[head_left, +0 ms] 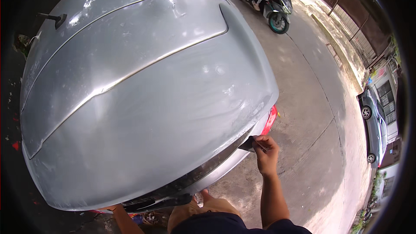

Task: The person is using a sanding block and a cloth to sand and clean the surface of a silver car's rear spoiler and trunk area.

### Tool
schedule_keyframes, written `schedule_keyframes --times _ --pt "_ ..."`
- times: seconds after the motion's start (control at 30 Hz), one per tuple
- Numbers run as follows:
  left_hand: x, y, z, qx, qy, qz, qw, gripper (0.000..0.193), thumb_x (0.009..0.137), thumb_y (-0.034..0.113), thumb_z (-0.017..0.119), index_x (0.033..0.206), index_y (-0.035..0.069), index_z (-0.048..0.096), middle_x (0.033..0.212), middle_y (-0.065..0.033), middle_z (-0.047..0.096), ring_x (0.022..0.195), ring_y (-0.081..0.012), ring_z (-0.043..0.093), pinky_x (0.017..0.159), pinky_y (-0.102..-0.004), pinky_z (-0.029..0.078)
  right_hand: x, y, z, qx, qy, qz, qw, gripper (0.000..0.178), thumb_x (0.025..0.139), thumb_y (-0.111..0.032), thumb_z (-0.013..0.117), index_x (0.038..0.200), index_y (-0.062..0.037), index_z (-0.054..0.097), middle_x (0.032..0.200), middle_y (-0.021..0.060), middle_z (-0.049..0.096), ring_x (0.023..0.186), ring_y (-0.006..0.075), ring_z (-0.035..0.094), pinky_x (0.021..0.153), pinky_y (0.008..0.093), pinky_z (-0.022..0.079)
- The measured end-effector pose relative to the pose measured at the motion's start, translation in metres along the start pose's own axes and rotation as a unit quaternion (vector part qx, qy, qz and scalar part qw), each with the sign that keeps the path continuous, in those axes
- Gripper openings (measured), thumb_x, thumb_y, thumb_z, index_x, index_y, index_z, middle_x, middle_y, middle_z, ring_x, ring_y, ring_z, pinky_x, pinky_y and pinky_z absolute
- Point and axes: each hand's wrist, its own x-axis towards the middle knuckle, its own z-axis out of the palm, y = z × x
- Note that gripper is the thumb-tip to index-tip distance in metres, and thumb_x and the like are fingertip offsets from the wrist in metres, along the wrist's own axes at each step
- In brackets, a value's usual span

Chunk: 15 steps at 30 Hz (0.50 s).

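The back of a silver car (143,117) fills the left and middle of the head view, its roof and spoiler seen from above. My right hand (266,149) is closed in a pinch, beside the rear edge and near the red tail light (269,120). A thin, dark, flat piece (247,144) is between its fingers; I cannot tell whether it is cloth or a sheet of something stiffer. My left hand (113,208) is at the car's near left edge, mostly hidden under the overhang, so its fingers do not show.
A short black antenna (56,19) sticks up from the roof. Over the paved road (312,117) on the far right, a person rides a dark motorcycle (273,6) past the car. A parked car (373,125) stands at the right, and my bare feet or sandals (203,194) show below.
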Motion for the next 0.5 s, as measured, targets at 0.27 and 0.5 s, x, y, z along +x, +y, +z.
schedule_keyframes --times 0.27,0.5 --pt "0.011 0.009 -0.003 -0.024 0.020 0.023 0.999 0.073 0.103 0.040 0.075 0.152 -0.007 0.049 0.150 -0.0257 0.044 0.139 -0.0417 0.050 0.114 -0.0551 0.045 0.000 -0.004 0.023 -0.008 0.016 0.022 1.000 0.012 0.096 0.000 0.072 0.107 0.0027 0.071 0.102 0.0087 0.079 0.091 0.0133 0.073 0.085 0.0291 0.057" --pt "0.025 0.019 -0.005 0.050 0.001 0.049 0.998 0.075 0.105 0.052 0.067 0.145 -0.009 0.055 0.149 -0.0290 0.047 0.137 -0.0448 0.050 0.112 -0.0573 0.044 0.008 0.003 0.041 0.108 0.062 0.004 0.992 0.024 0.093 -0.013 0.081 0.102 -0.0023 0.061 0.088 0.0031 0.070 0.080 0.0101 0.065 0.073 0.0282 0.053"
